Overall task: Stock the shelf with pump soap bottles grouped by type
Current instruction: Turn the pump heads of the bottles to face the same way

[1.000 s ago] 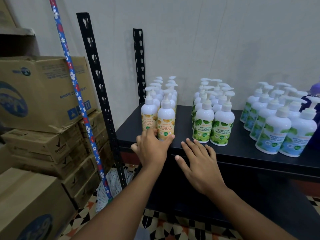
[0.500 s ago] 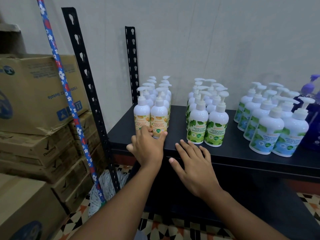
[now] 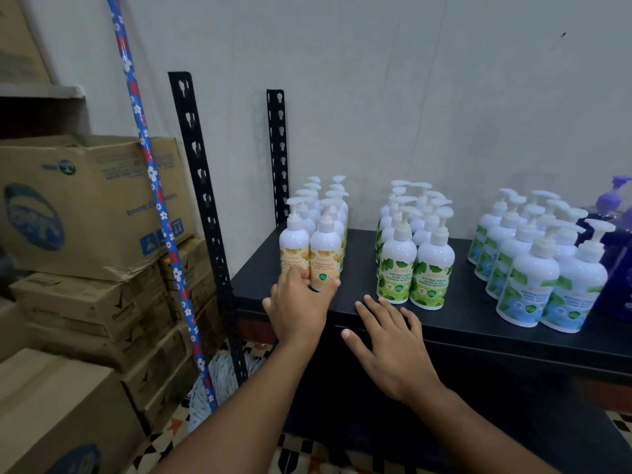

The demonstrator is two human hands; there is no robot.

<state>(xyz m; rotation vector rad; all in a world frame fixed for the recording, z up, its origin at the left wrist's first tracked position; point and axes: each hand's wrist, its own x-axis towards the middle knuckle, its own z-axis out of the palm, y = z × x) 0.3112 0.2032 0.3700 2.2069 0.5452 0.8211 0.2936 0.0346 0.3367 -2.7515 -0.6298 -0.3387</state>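
The left hand (image 3: 297,307) rests at the front edge of the shelf (image 3: 455,319), its fingers (image 3: 301,278) loosely curled against the bases of the two front orange-label bottles (image 3: 326,258), touching rather than gripping them. Judging by this, the step in hand is squaring up that group at the shelf's left end. The right hand (image 3: 390,343) lies flat, fingers spread and holding nothing, just in front of the green-label bottles (image 3: 415,268). Farther right stand the blue-label bottles (image 3: 543,285), then dark blue bottles (image 3: 615,265). The groups look sorted already; next probably calls for a gentle nudge without tipping the tall pumps.
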